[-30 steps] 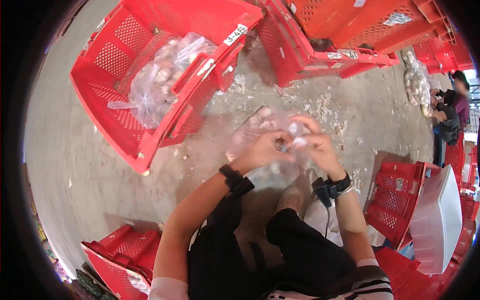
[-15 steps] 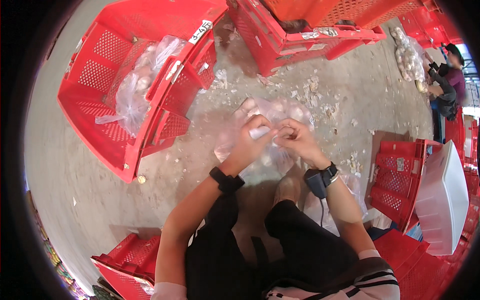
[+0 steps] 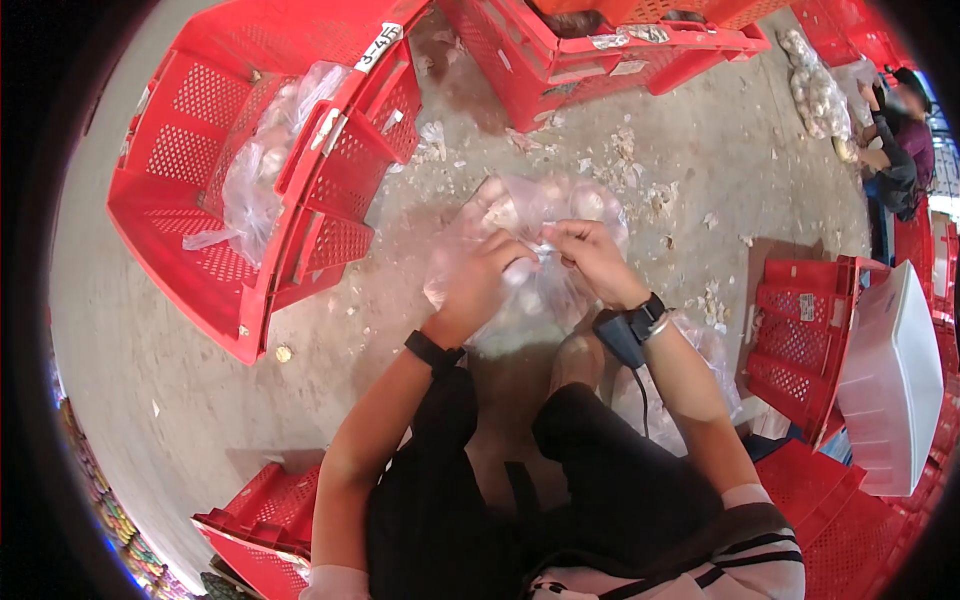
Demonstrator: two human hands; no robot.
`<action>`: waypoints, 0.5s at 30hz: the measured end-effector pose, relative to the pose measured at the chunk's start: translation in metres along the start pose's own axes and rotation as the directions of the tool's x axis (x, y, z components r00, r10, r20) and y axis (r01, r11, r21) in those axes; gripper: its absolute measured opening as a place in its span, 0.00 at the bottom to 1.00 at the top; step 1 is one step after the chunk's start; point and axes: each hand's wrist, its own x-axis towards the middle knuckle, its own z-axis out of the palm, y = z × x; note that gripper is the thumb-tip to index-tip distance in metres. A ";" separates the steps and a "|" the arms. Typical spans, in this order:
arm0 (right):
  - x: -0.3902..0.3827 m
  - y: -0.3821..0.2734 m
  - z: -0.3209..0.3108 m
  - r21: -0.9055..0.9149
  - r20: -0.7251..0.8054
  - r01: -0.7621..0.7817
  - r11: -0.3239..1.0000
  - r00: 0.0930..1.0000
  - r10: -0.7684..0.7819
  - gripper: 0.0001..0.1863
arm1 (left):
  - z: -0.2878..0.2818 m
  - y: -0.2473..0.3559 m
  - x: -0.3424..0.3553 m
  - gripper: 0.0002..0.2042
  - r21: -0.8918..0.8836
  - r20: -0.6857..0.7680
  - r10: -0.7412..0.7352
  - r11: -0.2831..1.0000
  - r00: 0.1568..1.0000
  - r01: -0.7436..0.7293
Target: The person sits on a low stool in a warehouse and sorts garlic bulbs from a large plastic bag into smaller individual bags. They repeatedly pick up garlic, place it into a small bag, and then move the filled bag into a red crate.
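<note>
A clear plastic bag [image 3: 500,210] full of pale round bulbs, garlic by their look, sits on the floor in front of me. My left hand [image 3: 488,272] is closed on the gathered plastic at its top. My right hand [image 3: 592,256] pinches the same bunched plastic just beside it, the fingertips of both hands nearly meeting. The exact fold or knot between them is too small to make out. Below my right forearm, another clear bag [image 3: 690,385] lies on the floor, partly hidden by my arm and leg.
At the left, a red crate [image 3: 190,150] holds a tied bag of bulbs [image 3: 265,150]. More red crates [image 3: 600,60] stand ahead, to the right and at the lower left. A white bin [image 3: 890,390] leans at the right. Pale skins [image 3: 630,150] litter the floor. A person [image 3: 905,150] works beside bagged bulbs, far right.
My hands have come down a little with the bunched plastic. The right fingers have straightened and turned over it, and the left hand has tilted lower.
</note>
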 end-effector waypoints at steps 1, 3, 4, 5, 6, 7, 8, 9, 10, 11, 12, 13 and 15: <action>0.010 0.010 -0.009 0.063 -0.074 -0.004 0.998 0.997 0.009 0.05 | 0.003 0.000 -0.002 0.07 -0.025 -0.007 -0.027 0.999 1.000 0.027; 0.040 0.039 -0.067 0.261 -0.247 0.077 0.962 0.969 -0.010 0.05 | 0.016 -0.017 -0.017 0.04 0.147 0.043 -0.125 0.982 0.991 0.118; 0.053 0.043 -0.081 0.371 -0.359 0.110 0.922 0.933 0.033 0.05 | 0.024 -0.033 -0.031 0.03 0.239 0.061 -0.180 0.958 0.982 0.161; 0.064 0.044 -0.096 0.457 -0.467 0.173 0.873 0.881 0.070 0.05 | 0.033 -0.053 -0.045 0.02 0.172 0.032 -0.101 0.981 0.994 0.095; 0.071 0.039 -0.080 0.531 -0.565 0.177 0.829 0.803 0.190 0.05 | 0.028 -0.055 -0.047 0.02 0.176 0.048 -0.101 0.980 0.994 0.091; 0.073 0.036 -0.075 0.592 -0.639 0.192 0.783 0.704 0.311 0.05 | 0.027 -0.052 -0.047 0.02 0.173 0.060 -0.098 0.981 0.993 0.086; 0.072 0.037 -0.077 0.559 -0.632 0.187 0.808 0.727 0.269 0.05 | 0.027 -0.048 -0.045 0.02 0.167 0.072 -0.091 0.983 0.993 0.078; 0.068 0.038 -0.079 0.522 -0.625 0.186 0.832 0.748 0.225 0.05 | 0.032 -0.051 -0.046 0.05 0.208 0.164 -0.140 0.973 0.976 0.105; 0.065 0.037 -0.080 0.481 -0.616 0.194 0.855 0.769 0.172 0.06 | 0.030 -0.049 -0.044 0.06 0.284 0.197 -0.137 0.956 0.971 0.078; 0.051 0.029 -0.064 0.445 -0.515 0.237 0.864 0.857 0.031 0.08 | 0.025 -0.046 -0.048 0.07 0.364 0.221 -0.156 0.929 0.963 0.067; 0.040 0.024 -0.055 0.407 -0.475 0.244 0.880 0.879 -0.025 0.08 | 0.021 -0.043 -0.049 0.09 0.440 0.244 -0.177 0.897 0.954 0.054; 0.027 0.015 -0.054 0.354 -0.439 0.263 0.898 0.894 -0.089 0.07 | 0.018 -0.024 -0.036 0.13 0.443 0.143 -0.142 0.894 0.979 0.065; -0.002 0.001 -0.031 0.291 -0.376 0.241 0.926 0.919 -0.121 0.07 | 0.028 -0.014 -0.021 0.14 0.399 0.020 -0.099 0.913 0.995 0.082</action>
